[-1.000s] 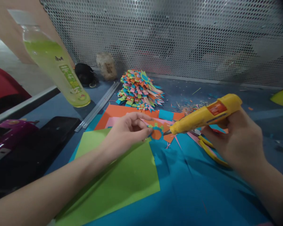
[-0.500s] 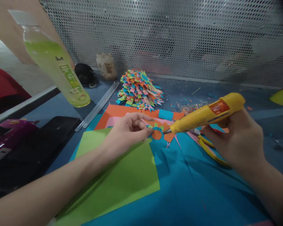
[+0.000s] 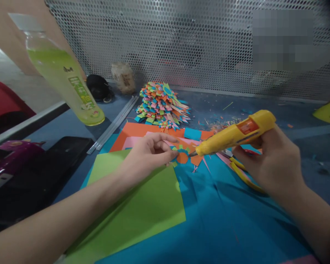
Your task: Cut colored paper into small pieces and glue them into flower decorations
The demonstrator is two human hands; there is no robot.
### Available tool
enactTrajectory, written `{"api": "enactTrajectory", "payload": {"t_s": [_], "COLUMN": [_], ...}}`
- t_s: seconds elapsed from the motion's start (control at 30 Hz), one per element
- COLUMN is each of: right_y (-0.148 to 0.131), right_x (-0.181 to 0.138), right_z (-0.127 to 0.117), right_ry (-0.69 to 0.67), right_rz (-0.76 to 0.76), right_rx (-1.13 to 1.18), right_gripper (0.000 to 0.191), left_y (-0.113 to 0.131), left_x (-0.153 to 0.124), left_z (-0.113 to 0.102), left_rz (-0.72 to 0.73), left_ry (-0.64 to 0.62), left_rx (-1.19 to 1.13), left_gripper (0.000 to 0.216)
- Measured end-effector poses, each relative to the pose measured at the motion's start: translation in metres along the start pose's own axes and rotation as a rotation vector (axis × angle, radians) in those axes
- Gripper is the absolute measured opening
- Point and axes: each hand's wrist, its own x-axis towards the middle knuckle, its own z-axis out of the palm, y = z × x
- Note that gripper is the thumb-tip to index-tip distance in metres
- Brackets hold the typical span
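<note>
My right hand (image 3: 269, 161) is wrapped round a yellow glue gun (image 3: 235, 133), its nozzle pointing left at a small paper flower (image 3: 182, 155) with an orange centre and blue and green petals. My left hand (image 3: 148, 152) pinches the flower's left edge with curled fingers and holds it down on the coloured paper. The nozzle tip is right beside the flower's right side.
A green sheet (image 3: 137, 205) lies over a blue sheet (image 3: 222, 220), with orange paper (image 3: 137, 132) behind. A pile of finished paper flowers (image 3: 162, 102) stands at the back. Yellow-handled scissors (image 3: 243, 174) lie under my right hand. A green drink bottle (image 3: 63, 73) stands left, before a perforated metal screen (image 3: 181, 40).
The glue gun has moved slightly left and lower, bringing its nozzle closer to the flower. My left hand has stayed put.
</note>
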Motion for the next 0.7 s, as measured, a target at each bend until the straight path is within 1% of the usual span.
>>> {"api": "enactTrajectory", "payload": {"t_s": [0.13, 0.4, 0.6, 0.7], "right_y": [-0.0004, -0.0025, 0.0000, 0.0008], "right_x": [0.0001, -0.0003, 0.0003, 0.0004], "right_z": [-0.0004, -0.0011, -0.0008, 0.0001], "right_ry": [0.000, -0.024, 0.006, 0.013], "right_rz": [0.008, 0.072, -0.011, -0.036], "right_rx": [0.000, 0.039, -0.028, -0.031], "right_gripper": [0.020, 0.018, 0.017, 0.018], "left_y": [0.0006, -0.0013, -0.0012, -0.0013], "left_x": [-0.0009, -0.0002, 0.0011, 0.0013], "left_z": [0.0010, -0.0006, 0.0006, 0.0005], "left_rz": [0.011, 0.032, 0.053, 0.060], "left_ry": [-0.010, -0.041, -0.050, -0.048], "left_rx": [-0.007, 0.012, 0.039, 0.040], "left_gripper": [0.028, 0.030, 0.019, 0.019]}}
